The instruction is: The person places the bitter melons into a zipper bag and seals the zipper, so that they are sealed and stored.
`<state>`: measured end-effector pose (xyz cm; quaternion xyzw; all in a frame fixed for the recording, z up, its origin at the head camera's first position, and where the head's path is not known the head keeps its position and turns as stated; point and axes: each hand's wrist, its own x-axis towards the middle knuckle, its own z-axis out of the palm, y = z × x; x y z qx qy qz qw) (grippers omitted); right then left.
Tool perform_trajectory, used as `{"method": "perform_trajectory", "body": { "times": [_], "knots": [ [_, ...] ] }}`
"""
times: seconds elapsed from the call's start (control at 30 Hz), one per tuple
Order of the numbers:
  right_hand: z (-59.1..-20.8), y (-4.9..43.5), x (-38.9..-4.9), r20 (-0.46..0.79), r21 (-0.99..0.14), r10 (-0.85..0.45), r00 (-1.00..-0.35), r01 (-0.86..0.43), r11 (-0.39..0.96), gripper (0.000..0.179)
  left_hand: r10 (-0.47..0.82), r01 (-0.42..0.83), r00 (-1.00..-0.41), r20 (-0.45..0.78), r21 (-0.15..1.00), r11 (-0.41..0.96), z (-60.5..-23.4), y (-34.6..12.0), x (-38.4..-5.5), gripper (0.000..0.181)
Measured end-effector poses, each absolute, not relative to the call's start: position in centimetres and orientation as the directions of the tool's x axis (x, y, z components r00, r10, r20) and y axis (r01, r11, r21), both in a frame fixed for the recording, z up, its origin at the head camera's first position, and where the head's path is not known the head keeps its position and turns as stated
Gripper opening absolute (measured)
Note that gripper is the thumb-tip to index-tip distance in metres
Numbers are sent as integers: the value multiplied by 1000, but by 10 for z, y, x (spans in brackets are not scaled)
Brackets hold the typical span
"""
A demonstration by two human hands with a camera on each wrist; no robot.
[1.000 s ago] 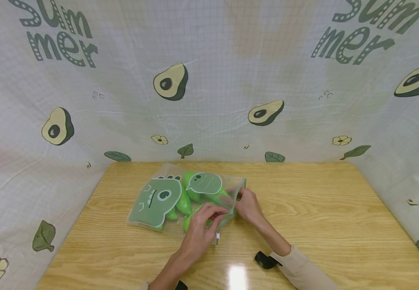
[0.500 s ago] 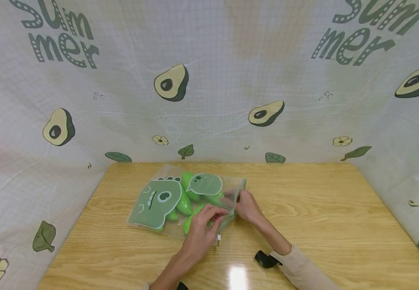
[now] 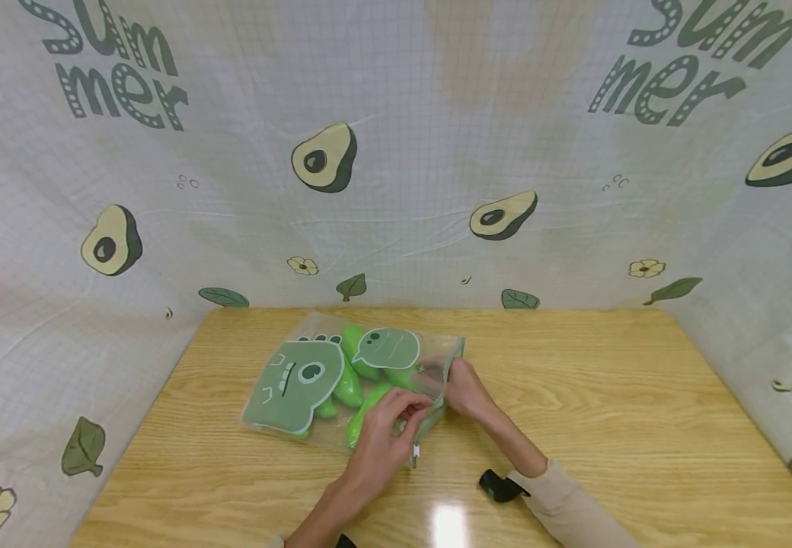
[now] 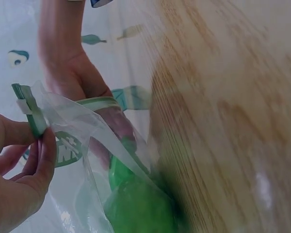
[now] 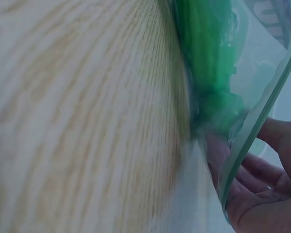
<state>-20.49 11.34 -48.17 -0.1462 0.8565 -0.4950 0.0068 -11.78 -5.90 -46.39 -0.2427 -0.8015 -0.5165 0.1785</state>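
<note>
A clear zip bag (image 3: 293,388) with a dark green dinosaur print lies on the wooden table, holding several glossy green elongated things (image 3: 349,384). My left hand (image 3: 381,438) pinches the near side of the bag's mouth. In the left wrist view, thumb and fingers grip the green zip strip (image 4: 35,116) close to its white slider (image 4: 23,107). My right hand (image 3: 467,392) reaches through the mouth, its fingers inside the bag. In the right wrist view, its extended fingers (image 5: 218,150) come right up to the narrow end of one green thing (image 5: 220,109).
The table (image 3: 608,411) extends to the right of the bag. Behind and at both sides hangs a pale cloth (image 3: 410,152) printed with avocados and leaves. A black wrist device (image 3: 499,485) sits by the right sleeve (image 3: 567,502).
My right hand has slid slightly farther into the bag. The left hand keeps its pinch on the mouth, and the bag's near corner has shifted a little to the right.
</note>
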Motion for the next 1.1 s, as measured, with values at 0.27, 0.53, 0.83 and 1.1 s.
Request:
{"method": "perform_trajectory", "body": {
  "times": [0.27,0.53,0.83,1.1],
  "knots": [
    [-484,120,-205,107,-869,-279,-954,-226,440,29,193,553,-833,519,764,331,-464,-53,-115,21],
    [-480,134,-199,88,-891,-339,-937,-226,394,30,177,533,-845,504,776,337,-466,-47,-114,21],
    [-473,148,-191,106,-884,-323,-941,-238,403,23,154,475,-880,450,812,340,-467,-41,-113,22],
    [-471,159,-183,137,-841,-252,-958,-247,481,14,191,465,-885,424,806,365,-468,-39,-111,17]
  ]
}}
